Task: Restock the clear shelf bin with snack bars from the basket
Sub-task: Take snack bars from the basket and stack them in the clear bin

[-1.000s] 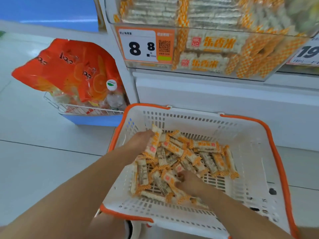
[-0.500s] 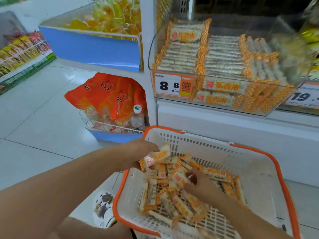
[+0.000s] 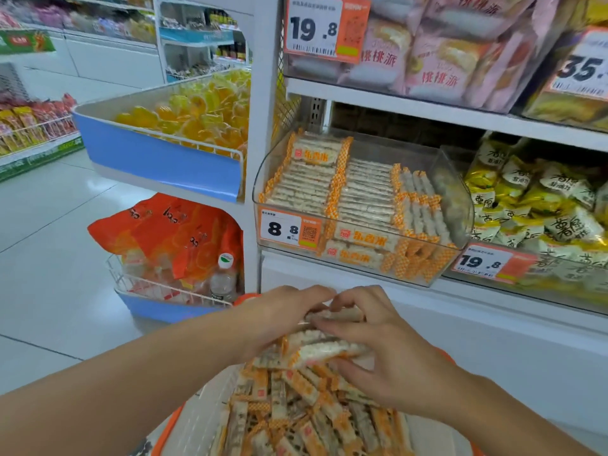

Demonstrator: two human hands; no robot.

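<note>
White shop shelving fills the background, with a pale tiled floor (image 3: 49, 258) running off to the left. On the middle shelf sits the clear shelf bin (image 3: 460, 205), already lined with neat rows of snack bars in orange-checked wrappers and fronted by an orange price tag (image 3: 289, 229) marked 8.8. Below it, at the bottom edge of the view, the white basket (image 3: 194, 426) with an orange rim holds a loose heap of the same bars (image 3: 306, 416). Both hands meet just above that heap: the left hand (image 3: 276, 320) and the right hand (image 3: 385, 357) have their fingers curled around a small stack of bars (image 3: 316, 348) held between them, below the bin's front. To the left, a blue-fronted tray carries yellow sweets (image 3: 197, 113), and orange bags (image 3: 171, 232) rest in a wire rack beside a water bottle (image 3: 223, 278).
</note>
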